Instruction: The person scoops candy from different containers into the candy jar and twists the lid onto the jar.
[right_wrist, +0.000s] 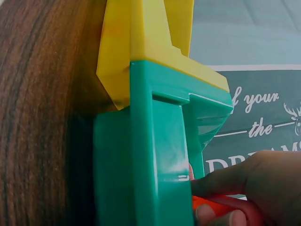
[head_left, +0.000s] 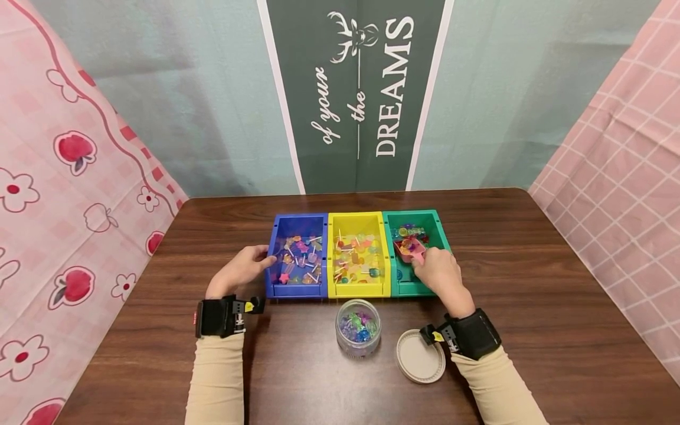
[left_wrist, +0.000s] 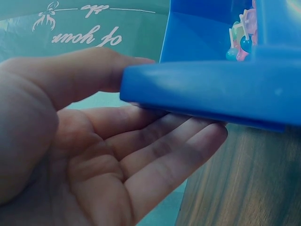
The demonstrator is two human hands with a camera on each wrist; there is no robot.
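My left hand grips the left wall of the blue bin, thumb on the rim and fingers against the outside, as the left wrist view shows. My right hand holds a small pink scoop by its handle, inside the green bin. Colourful translucent pieces lie in the scoop, and more are behind it in the bin. In the right wrist view the green bin's wall hides most of the scoop; part of its red-looking handle shows under the fingers.
Between blue and green stands a yellow bin; it and the blue one hold small lollipop-shaped charms. In front are a clear jar of colourful pieces and a pale round lid, close to my right wrist. All stand on a brown wooden table.
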